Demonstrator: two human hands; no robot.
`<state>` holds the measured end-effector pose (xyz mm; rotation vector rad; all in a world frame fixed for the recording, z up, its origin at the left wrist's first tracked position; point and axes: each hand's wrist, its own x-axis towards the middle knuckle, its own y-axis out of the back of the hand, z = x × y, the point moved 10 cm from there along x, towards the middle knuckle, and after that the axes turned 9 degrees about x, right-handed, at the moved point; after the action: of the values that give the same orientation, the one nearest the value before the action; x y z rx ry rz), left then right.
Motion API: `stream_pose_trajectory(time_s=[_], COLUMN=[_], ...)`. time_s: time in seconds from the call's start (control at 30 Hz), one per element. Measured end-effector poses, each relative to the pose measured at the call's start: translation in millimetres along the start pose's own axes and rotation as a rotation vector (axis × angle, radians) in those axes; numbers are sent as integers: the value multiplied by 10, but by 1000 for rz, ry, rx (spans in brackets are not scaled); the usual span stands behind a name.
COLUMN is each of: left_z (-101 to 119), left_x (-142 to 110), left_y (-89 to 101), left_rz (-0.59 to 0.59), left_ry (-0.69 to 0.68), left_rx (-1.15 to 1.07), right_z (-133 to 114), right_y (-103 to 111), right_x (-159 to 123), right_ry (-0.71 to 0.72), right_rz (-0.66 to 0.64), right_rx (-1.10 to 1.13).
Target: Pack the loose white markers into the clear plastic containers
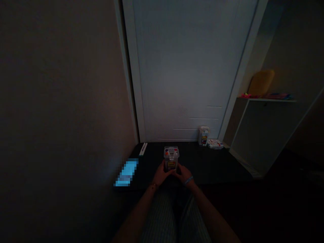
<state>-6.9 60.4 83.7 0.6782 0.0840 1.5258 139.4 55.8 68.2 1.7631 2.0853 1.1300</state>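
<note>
A clear plastic box (171,158) with a yellow-and-dark label stands upright in front of me on the dark surface. Through its lid a few coloured round ends show, orange, purple and pink. My left hand (161,174) is closed around its left side, the thumb across the lower front. From the right, my right hand (183,173) wraps the same box, and the thumbs come close together below the label. The fingers behind the box are hidden. Dim light hides what else is inside it.
Two white marker pens (143,149) lie at the back left. A blurred bright phone-like screen (127,172) lies near the left wall. At the back right stand a similar box (203,136) and a flat white pack (215,144). A cabinet (265,131) rises to the right.
</note>
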Motion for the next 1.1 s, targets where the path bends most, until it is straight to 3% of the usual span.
stream_pose_trajectory(time_s=[0.27,1.1], left_z=[89,26], left_x=[-24,-10], left_y=[28,19], left_rz=[5,-3], left_ry=[-14,-14], left_rx=[5,47], right_z=[-30,-26], right_y=[17,11], right_x=[1,-11], right_ry=[-8,10], right_rz=[2,8], right_rx=[2,-4])
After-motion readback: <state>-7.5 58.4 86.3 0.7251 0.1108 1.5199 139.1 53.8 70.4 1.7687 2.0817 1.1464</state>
